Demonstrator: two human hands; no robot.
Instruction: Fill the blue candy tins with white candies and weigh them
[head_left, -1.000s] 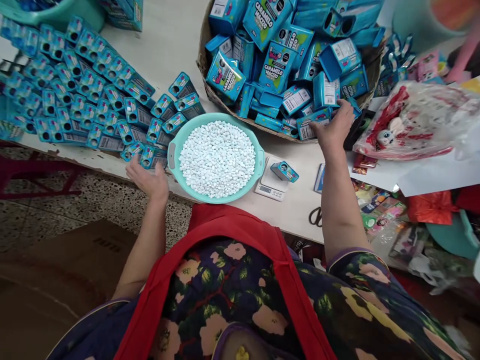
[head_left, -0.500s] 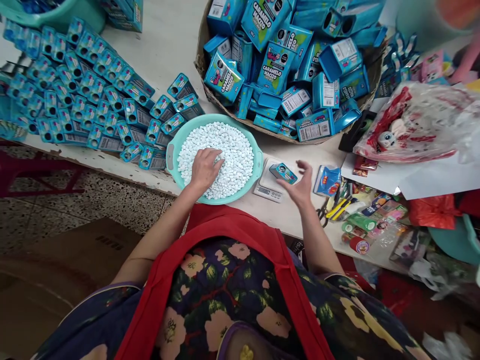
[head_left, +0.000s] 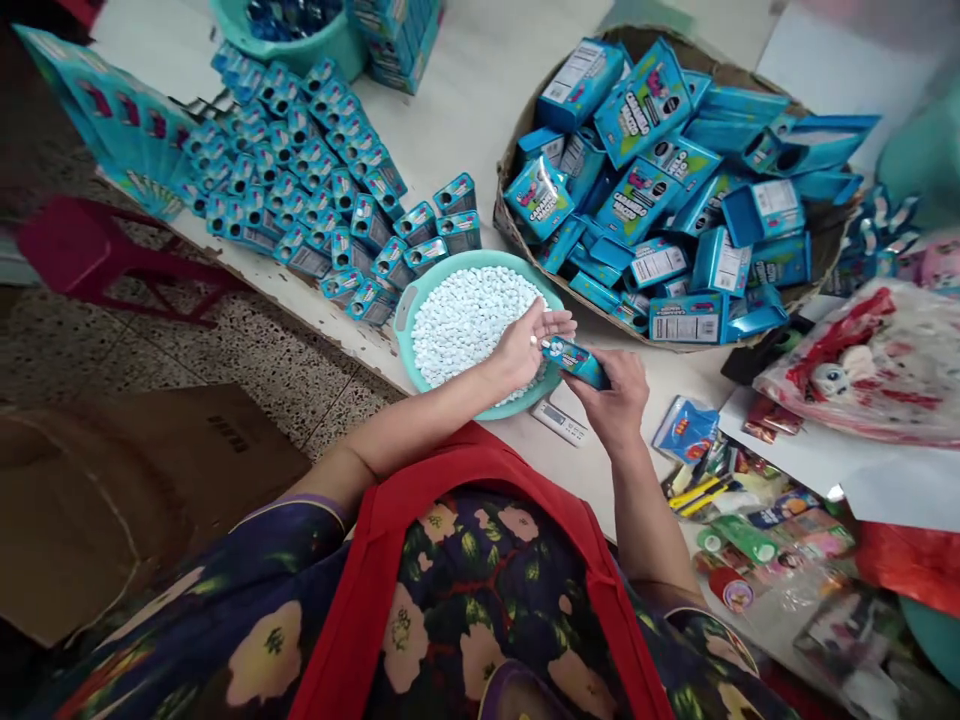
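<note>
My right hand (head_left: 616, 392) grips a small blue candy box (head_left: 576, 362), tilted with its top end towards the left. White candies show at the box's round opening, and one or two lie between it and my left palm. My left hand (head_left: 529, 345) is open, palm up with fingers stretched out, right beside that opening and above the edge of the candy basin. Small white candies (head_left: 457, 325) fill the turquoise basin (head_left: 405, 345). A kitchen scale (head_left: 561, 420) lies under the right hand, partly covered by it.
Several blue boxes (head_left: 300, 190) stand in rows at the left. A cardboard carton (head_left: 517, 215) at the back holds more blue boxes. On the right are a plastic bag with toys (head_left: 877, 370), yellow cutters (head_left: 697, 493) and small packets. A red stool (head_left: 97, 250) stands on the floor.
My right hand has lifted the box off the scale and tipped it leftwards. My left hand has come out of the candies and turned palm up beside it. The view has shifted left.
</note>
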